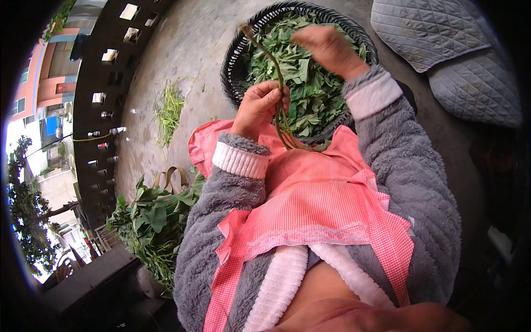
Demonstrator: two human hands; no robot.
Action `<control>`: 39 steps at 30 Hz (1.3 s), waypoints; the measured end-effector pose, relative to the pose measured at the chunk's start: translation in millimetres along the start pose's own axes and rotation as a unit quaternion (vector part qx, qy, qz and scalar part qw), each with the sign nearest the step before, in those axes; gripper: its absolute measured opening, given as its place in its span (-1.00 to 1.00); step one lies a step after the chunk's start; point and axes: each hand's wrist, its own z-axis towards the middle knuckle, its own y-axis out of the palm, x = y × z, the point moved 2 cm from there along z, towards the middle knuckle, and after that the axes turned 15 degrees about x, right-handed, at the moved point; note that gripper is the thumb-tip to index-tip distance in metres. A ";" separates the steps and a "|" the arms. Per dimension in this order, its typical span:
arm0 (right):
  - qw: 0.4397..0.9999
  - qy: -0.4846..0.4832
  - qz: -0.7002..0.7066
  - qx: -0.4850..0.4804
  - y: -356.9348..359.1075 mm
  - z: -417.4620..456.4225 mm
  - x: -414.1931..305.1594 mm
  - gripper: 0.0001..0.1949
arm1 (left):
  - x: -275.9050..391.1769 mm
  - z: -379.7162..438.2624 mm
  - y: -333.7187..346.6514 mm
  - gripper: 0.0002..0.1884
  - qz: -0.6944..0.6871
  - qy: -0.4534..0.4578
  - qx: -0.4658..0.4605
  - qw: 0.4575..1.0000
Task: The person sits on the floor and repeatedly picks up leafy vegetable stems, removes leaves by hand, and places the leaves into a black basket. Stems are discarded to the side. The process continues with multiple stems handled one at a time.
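Observation:
My left hand (262,103) is shut on a long green-brown plant stem (275,62), pinched between thumb and fingers. The stem's brownish upper end reaches over the rim of a black woven basket (232,58), and its lower strands hang down to my lap. Torn or picked green leaves (309,89) fill much of the basket. Above them is my right hand (327,47), blurred, with its fingers curled. Whether anything is in it is hidden. A red-and-white checked apron (315,186) covers my lap, touching the near side of the basket.
Thin green stems (169,110) lie in a loose pile on the concrete floor (203,45). At my left stands a large heap of leafy greens (153,220) with a strap (176,176) beside it. Grey quilted cloth (431,33) sits at upper right. A pierced wall (93,74) bounds the left.

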 end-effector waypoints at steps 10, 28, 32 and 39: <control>0.915 0.266 0.268 -0.143 34.8 -38.9 -42.4 -0.78 | 11.7 2.9 -9.7 -0.81 -0.015 0.114 0.224 0.968; 0.981 -0.093 -0.143 -0.095 20.5 -27.0 -32.4 -0.93 | -8.5 -11.9 -16.8 -0.76 0.175 0.066 0.129 0.974; 0.967 -0.151 -0.193 -0.073 21.4 -22.7 -28.9 -0.94 | 2.6 -13.3 -9.4 -0.77 0.095 0.002 0.119 0.988; 0.958 -0.048 -0.282 -0.018 12.4 -25.1 38.7 -0.87 | 15.5 -31.8 -18.2 -0.79 -0.002 -0.047 0.084 0.995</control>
